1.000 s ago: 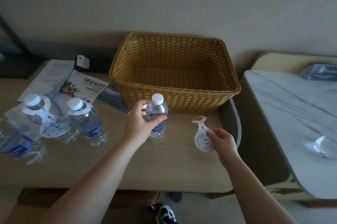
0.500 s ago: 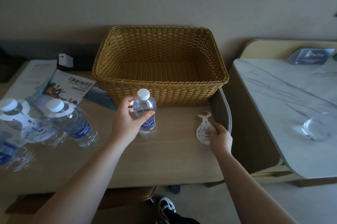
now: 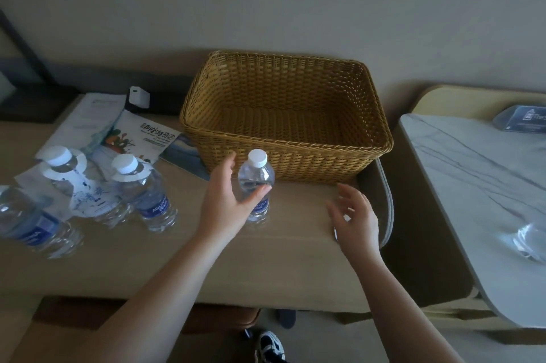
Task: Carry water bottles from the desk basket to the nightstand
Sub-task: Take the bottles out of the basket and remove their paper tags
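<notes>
Water bottle (image 3: 256,185) stands upright on the desk (image 3: 165,268), long axis vertical, white screw cap up, just in front of the wicker basket (image 3: 295,161). It is clear ribbed plastic with a blue label low on its body. Your left hand (image 3: 226,203) cups its left side, thumb crossing the front of the bottle below the shoulder and fingers reaching up behind it, so you grip it loosely. Your right hand (image 3: 356,219) hovers over the desk's right end with fingers spread and relaxed, holding nothing; a small white patch shows under the palm, too hidden to identify.

The basket is a rectangular tan weave with flared walls, and its visible floor holds no bottles. Three more bottles (image 3: 147,194) stand to your left on the desk, two wearing white paper neck hangers (image 3: 88,197) printed in blue. Glossy brochures (image 3: 139,141) lie behind them. The desk top is smooth pale wood. To your right sits a grey marble-patterned table (image 3: 472,179)
</notes>
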`<action>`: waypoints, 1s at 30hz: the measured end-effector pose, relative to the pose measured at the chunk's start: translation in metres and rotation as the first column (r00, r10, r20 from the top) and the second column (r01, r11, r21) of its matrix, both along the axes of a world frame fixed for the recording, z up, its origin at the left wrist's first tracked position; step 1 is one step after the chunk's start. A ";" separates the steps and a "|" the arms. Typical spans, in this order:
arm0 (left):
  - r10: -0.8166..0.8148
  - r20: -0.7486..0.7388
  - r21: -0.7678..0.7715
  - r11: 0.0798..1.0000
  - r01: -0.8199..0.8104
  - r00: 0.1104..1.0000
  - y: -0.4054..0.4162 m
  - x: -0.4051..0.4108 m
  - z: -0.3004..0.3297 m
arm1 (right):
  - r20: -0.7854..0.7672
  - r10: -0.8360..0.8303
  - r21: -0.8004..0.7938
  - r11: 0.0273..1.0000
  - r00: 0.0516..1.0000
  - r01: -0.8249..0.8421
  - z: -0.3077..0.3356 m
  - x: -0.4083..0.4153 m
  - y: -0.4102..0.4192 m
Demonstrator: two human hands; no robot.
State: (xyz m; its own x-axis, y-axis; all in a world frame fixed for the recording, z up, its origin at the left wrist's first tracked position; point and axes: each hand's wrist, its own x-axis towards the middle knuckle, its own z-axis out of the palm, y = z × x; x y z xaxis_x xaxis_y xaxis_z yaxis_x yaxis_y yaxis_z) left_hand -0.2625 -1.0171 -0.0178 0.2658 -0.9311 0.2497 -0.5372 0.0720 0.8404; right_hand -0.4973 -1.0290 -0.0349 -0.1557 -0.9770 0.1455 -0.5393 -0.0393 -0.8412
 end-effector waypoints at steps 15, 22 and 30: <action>0.536 0.024 -0.249 0.821 -0.515 0.844 0.076 0.114 0.002 | 0.163 0.653 -0.143 0.758 0.740 -0.637 0.069 0.179 -0.002; 0.420 -0.211 0.057 0.907 -0.417 0.883 0.060 0.125 -0.003 | 0.072 0.775 0.110 0.619 0.627 -0.778 0.048 0.249 -0.038; 0.336 -0.157 0.073 0.942 -0.328 0.929 0.054 0.134 -0.004 | 0.241 0.815 0.185 0.495 0.527 -0.849 0.039 0.262 -0.043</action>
State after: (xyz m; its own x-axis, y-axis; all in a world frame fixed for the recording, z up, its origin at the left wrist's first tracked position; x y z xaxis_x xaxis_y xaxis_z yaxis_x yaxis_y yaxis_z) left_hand -0.1287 -0.9627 -0.0214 0.5955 -0.7917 0.1361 -0.3775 -0.1263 0.9173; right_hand -0.2356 -1.0721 0.0043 0.7521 -0.6543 -0.0793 -0.2774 -0.2051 -0.9386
